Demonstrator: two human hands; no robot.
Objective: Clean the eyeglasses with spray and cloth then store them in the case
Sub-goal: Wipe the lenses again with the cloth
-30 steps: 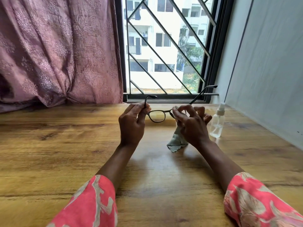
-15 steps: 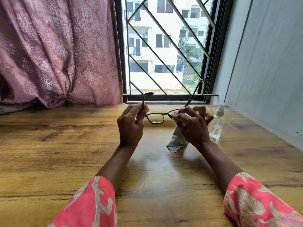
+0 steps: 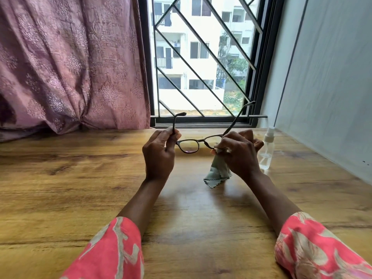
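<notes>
Two hands hold the eyeglasses point(image 3: 198, 142) above the worktop point(image 3: 80, 188): left hand point(image 3: 159, 156) pinching the temple hinge, right hand point(image 3: 239, 156) at 3 o'clock pressing the microfibre cloth point(image 3: 217, 174) onto a lens. Light, fragile; grip frame, not lenses.

Eyeglasses point(image 3: 193, 142) above table point(image 3: 80, 188); cloth point(image 3: 217, 174) below them, spray bottle point(image 3: 266, 152) right.

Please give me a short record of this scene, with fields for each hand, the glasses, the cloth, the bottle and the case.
left hand: grips the eyeglasses at their left hinge
right hand: presses the cloth on the right lens
eyeglasses: held above the table, temples open
cleaning cloth: grey-green, hangs below the right hand
spray bottle: clear, upright on the wooden table, by the wall
case: not in view
</notes>
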